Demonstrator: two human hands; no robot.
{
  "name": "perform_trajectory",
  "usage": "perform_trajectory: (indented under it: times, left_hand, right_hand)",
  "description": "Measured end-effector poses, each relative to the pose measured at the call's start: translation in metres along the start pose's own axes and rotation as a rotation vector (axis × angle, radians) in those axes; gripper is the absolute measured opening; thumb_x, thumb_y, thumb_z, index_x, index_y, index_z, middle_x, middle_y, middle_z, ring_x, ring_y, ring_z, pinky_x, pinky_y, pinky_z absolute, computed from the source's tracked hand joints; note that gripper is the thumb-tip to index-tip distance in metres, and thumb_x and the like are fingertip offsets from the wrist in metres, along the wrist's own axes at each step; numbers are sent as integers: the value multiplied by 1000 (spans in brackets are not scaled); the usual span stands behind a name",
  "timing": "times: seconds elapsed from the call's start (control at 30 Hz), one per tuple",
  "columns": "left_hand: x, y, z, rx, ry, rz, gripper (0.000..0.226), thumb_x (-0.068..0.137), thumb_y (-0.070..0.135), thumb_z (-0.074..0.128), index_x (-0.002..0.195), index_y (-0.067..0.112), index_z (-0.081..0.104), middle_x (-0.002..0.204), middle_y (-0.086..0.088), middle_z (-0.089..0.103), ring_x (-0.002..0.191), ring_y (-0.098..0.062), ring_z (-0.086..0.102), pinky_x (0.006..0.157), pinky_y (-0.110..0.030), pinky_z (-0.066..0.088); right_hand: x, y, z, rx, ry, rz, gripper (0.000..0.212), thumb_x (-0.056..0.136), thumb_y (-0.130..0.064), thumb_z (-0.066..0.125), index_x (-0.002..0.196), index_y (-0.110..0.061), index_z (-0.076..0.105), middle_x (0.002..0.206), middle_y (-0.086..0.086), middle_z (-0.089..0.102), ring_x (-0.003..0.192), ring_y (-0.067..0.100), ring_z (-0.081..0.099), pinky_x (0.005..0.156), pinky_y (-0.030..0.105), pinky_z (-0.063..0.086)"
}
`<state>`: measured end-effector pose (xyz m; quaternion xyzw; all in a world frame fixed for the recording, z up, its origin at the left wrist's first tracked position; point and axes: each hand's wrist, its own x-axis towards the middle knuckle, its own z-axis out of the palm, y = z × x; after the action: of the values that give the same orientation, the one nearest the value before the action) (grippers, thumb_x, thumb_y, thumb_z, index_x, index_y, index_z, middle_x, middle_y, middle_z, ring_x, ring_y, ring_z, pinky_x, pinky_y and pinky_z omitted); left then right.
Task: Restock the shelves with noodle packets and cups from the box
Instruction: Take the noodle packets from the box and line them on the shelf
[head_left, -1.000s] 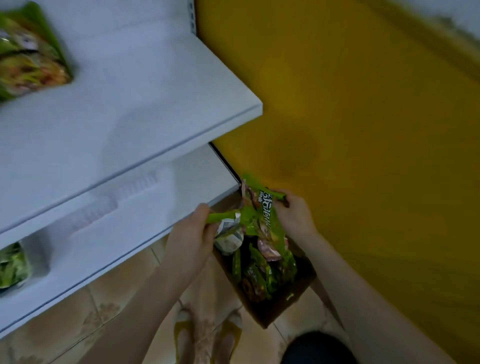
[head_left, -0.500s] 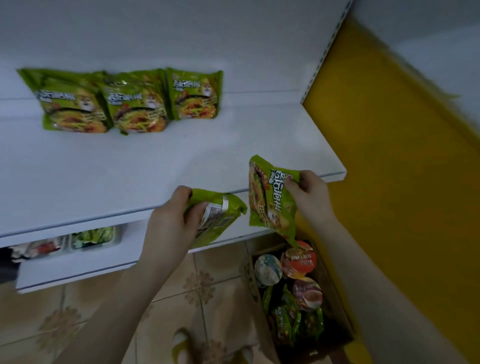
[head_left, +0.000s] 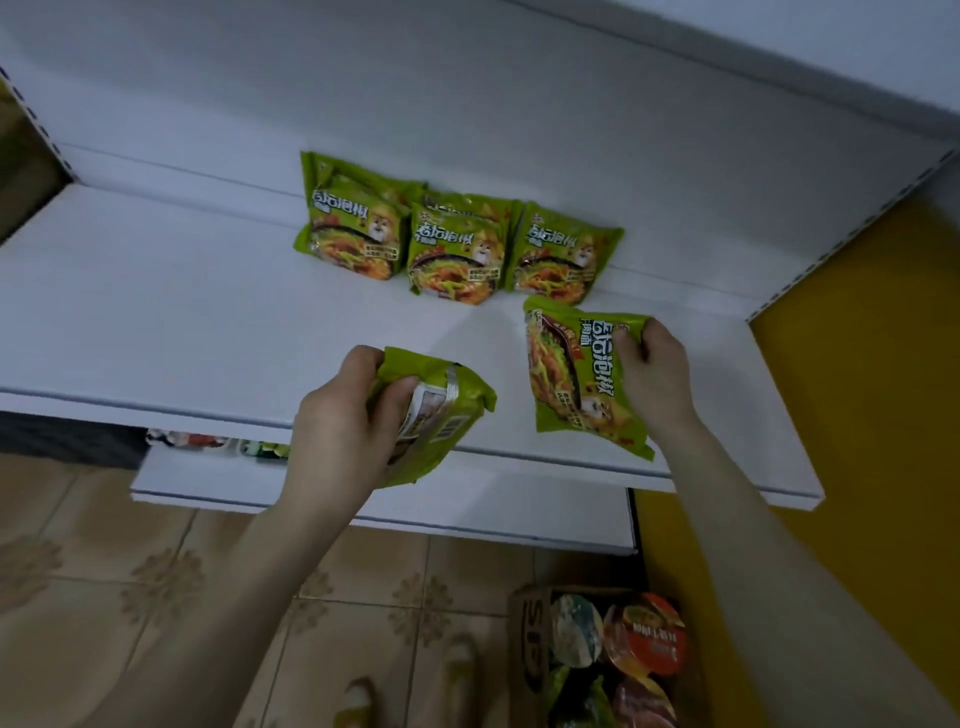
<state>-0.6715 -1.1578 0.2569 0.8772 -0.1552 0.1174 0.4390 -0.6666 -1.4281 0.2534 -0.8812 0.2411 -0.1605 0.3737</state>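
My left hand (head_left: 345, 423) grips a green noodle packet (head_left: 441, 410), its back side up, over the front edge of the white shelf (head_left: 156, 312). My right hand (head_left: 654, 374) holds a second green packet (head_left: 576, 374) by its top edge, printed face showing, above the shelf's right part. Three stacks of matching green packets (head_left: 452, 249) lie in a row at the back of the shelf. The cardboard box (head_left: 530, 639) stands on the floor at the lower right, holding noodle cups (head_left: 649, 634) and more green packets.
A lower white shelf (head_left: 363, 499) juts out beneath, with small items (head_left: 218, 444) at its back left. A yellow wall (head_left: 857, 389) borders the right side. Tiled floor (head_left: 104, 597) lies below, and my feet (head_left: 358, 701) stand beside the box.
Both hands have lifted a packet each from the box up to the upper shelf. My view has swung up and left, so the shelf row now sits in the middle.
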Motion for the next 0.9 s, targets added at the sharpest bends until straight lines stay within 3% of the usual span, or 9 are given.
perform_trajectory:
  times: [0.1, 0.2, 0.33, 0.43, 0.5, 0.67, 0.8, 0.9]
  left_hand:
    - [8, 0, 5, 7, 64, -30, 32, 85, 29, 49, 92, -2, 53, 61, -17, 57, 53, -35, 54, 44, -33, 36]
    - [16, 4, 12, 21, 144, -83, 33, 85, 30, 49, 95, -1, 54, 64, -17, 58, 57, -36, 55, 49, -40, 43]
    - [25, 13, 26, 12, 211, -192, 24, 91, 24, 55, 98, 1, 53, 67, -9, 53, 61, -33, 52, 54, -40, 41]
    - [31, 15, 37, 4, 260, -254, 21, 92, 20, 55, 100, 1, 52, 72, -8, 53, 65, -32, 51, 58, -38, 41]
    - [35, 15, 43, 4, 287, -269, 20, 92, 20, 54, 100, 1, 52, 74, -5, 53, 68, -31, 51, 59, -37, 40]
    - [44, 8, 62, -3, 315, -265, 22, 93, 22, 54, 97, 1, 52, 74, -6, 54, 70, -34, 53, 58, -37, 40]
    - [52, 1, 77, -9, 350, -238, 23, 92, 23, 55, 94, 0, 53, 73, -10, 56, 66, -35, 51, 53, -35, 38]
    - [56, 0, 86, -36, 354, -259, 14, 91, 20, 55, 90, 7, 49, 68, 2, 48, 65, -28, 46, 52, -21, 35]
  right_hand:
    - [31, -1, 7, -101, -6, -90, 22, 98, -15, 41, 94, 4, 52, 95, 19, 56, 84, 21, 48, 57, 23, 22]
    - [68, -1, 14, -165, -55, -169, 27, 99, -14, 38, 107, 8, 52, 110, 26, 58, 99, 31, 54, 59, 20, 21]
    - [117, -7, 29, -323, -149, -275, 29, 99, -13, 36, 106, 11, 50, 112, 32, 56, 103, 38, 53, 62, 28, 23]
    - [150, -15, 45, -431, -221, -323, 30, 100, -14, 34, 107, 9, 50, 114, 30, 55, 105, 38, 53, 78, 35, 38]
    - [169, -17, 56, -494, -277, -360, 30, 99, -14, 34, 111, 7, 51, 117, 29, 55, 109, 38, 52, 84, 36, 39]
    - [199, -6, 83, -649, -424, -357, 28, 99, -15, 34, 104, 6, 52, 111, 29, 56, 103, 37, 53, 81, 35, 40]
    - [208, 10, 98, -593, -464, -304, 26, 99, -18, 39, 109, 3, 50, 114, 25, 56, 95, 30, 51, 78, 33, 38]
    - [211, 12, 98, -455, -454, -262, 44, 94, -22, 51, 132, -2, 40, 135, 18, 47, 121, 30, 48, 98, 35, 38]
